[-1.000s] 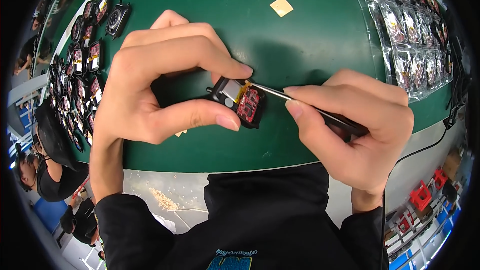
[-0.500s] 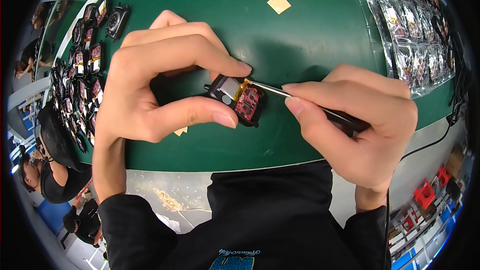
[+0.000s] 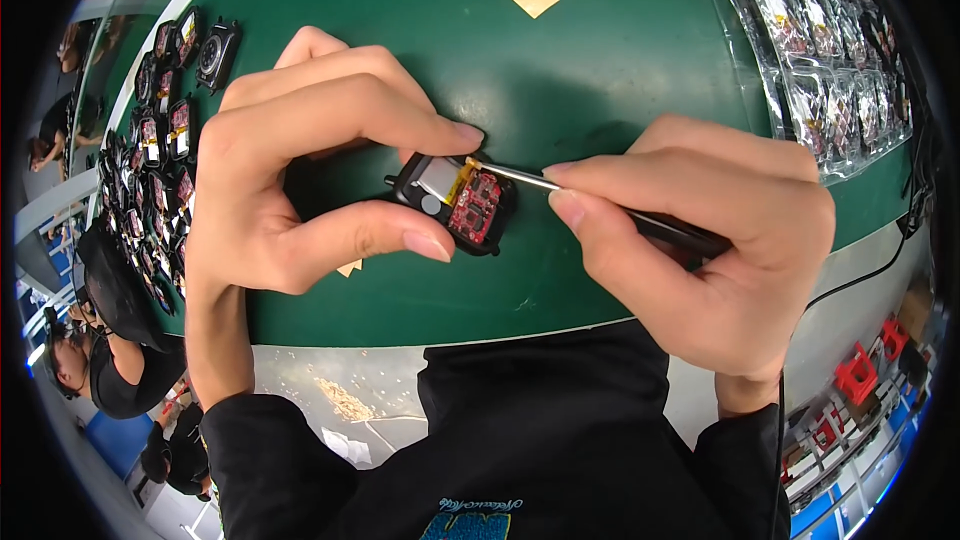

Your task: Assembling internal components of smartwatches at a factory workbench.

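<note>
Left fingers (image 3: 372, 228) gripping one open watch case (image 3: 503, 209), right fingers (image 3: 600, 225) pinching one slim tool (image 3: 515, 175), one red board (image 3: 474, 208) inside

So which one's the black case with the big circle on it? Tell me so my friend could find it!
On the green table, look beyond the left hand to the cluster of black cases at the left. Its upper right one shows a round ring, while those closest to it show red circuit boards.
</note>
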### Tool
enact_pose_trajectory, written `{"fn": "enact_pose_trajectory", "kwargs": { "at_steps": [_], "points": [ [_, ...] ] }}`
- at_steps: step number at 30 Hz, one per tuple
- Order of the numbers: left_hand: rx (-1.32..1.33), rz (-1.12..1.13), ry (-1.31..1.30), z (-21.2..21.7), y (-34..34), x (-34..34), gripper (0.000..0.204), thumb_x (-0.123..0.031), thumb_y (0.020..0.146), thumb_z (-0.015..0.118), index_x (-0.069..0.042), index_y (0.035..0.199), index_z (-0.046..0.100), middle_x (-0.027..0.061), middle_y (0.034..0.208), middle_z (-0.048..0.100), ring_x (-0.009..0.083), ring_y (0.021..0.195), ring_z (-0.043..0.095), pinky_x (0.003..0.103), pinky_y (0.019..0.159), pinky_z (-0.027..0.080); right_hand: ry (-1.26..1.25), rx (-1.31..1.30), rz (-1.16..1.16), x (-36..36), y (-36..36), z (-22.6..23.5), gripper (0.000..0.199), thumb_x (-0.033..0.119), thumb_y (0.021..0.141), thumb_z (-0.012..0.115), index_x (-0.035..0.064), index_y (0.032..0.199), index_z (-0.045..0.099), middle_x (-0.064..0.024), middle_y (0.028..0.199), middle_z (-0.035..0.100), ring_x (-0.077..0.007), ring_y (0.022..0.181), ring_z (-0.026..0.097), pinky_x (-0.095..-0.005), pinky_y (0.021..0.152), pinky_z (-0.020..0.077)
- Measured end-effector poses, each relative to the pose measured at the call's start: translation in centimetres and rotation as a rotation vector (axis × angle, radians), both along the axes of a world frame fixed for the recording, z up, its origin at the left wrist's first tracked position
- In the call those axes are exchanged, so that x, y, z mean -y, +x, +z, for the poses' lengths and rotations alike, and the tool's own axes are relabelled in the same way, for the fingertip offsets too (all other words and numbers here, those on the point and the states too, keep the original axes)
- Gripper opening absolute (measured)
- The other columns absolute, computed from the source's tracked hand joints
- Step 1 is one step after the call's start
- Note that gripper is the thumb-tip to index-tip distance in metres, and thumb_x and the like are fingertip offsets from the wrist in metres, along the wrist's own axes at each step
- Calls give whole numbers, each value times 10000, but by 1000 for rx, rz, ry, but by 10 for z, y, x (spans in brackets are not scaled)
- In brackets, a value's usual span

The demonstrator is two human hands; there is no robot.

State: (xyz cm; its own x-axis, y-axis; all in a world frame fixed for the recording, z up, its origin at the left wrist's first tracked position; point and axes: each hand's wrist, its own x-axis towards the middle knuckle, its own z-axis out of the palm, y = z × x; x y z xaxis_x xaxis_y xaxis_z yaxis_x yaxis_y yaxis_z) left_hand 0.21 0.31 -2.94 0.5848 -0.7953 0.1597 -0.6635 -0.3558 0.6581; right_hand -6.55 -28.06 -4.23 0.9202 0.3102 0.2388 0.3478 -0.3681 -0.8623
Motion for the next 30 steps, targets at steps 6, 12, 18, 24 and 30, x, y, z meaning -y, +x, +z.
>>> {"fn": "enact_pose_trajectory", "kwargs": {
  "at_steps": [6, 12, 18, 24, 30],
  "points": [
    [-6, -7, 9, 2, 1, 2, 709, -607, 740, 921, 40, 1009, 807, 125, 930, 798, 226, 765, 667, 373, 797, 417, -1, -18, -6, 2, 0, 2, 186, -97, 781, 821, -18, 945, 858, -59, 665, 691, -89, 526, 588, -246, 484, 357],
    [23, -10, -2, 0, 1, 1, 683, -589, 752, 920, 33, 1011, 809, 118, 914, 794, 227, 772, 675, 375, 796, 421, -5, -3, -1, -1, 1, 1, 173, -98, 791, 817, -17, 936, 860, -57, 661, 686, -89, 526, 586, -247, 487, 360],
    [70, -54, 19, 3, 2, 4, 643, -583, 786, 900, 7, 1027, 820, 106, 885, 778, 221, 736, 641, 372, 781, 416, -8, 4, -4, 0, -1, -1, 184, -101, 787, 821, -15, 944, 863, -61, 663, 692, -87, 527, 590, -246, 483, 369],
    [81, -41, 12, 1, -1, 1, 610, -569, 813, 889, -1, 1027, 829, 101, 879, 771, 220, 724, 628, 370, 762, 412, 7, 18, -3, -1, -1, -2, 207, -107, 775, 825, -14, 955, 866, -63, 675, 710, -90, 531, 601, -247, 479, 374],
    [59, -28, 7, 3, 0, 6, 620, -563, 806, 899, 15, 1018, 827, 109, 893, 789, 214, 723, 637, 366, 773, 408, -9, 61, -8, 1, -1, -1, 198, -96, 777, 829, -17, 956, 866, -63, 677, 708, -89, 525, 588, -245, 480, 361]
  ]
}}
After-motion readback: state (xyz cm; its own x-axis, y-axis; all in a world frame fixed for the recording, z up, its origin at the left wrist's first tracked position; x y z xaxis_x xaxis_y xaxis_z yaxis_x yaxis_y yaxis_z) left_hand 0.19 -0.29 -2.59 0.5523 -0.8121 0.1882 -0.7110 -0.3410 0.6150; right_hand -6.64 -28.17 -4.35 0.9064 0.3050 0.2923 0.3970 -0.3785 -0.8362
